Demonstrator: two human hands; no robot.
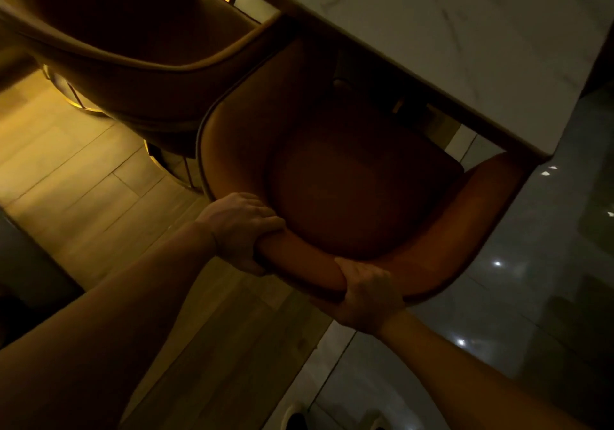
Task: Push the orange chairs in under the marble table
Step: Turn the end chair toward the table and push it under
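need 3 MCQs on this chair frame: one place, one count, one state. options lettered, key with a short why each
1. Where do both hands grip the orange chair?
A. its front legs
B. the top rim of its curved backrest
C. the seat cushion

2. How many chairs are in view?
A. one
B. two
C. four

3. How far in is the gripped chair?
A. front of the seat under the marble table edge, backrest still out
B. lying on its side
C. standing well clear of the table

Key:
1 B: the left hand and right hand curl round the backrest rim.
2 B: a second chair stands beside the gripped one, on its left.
3 A: the table edge overlaps the seat front, while most of the seat shows.
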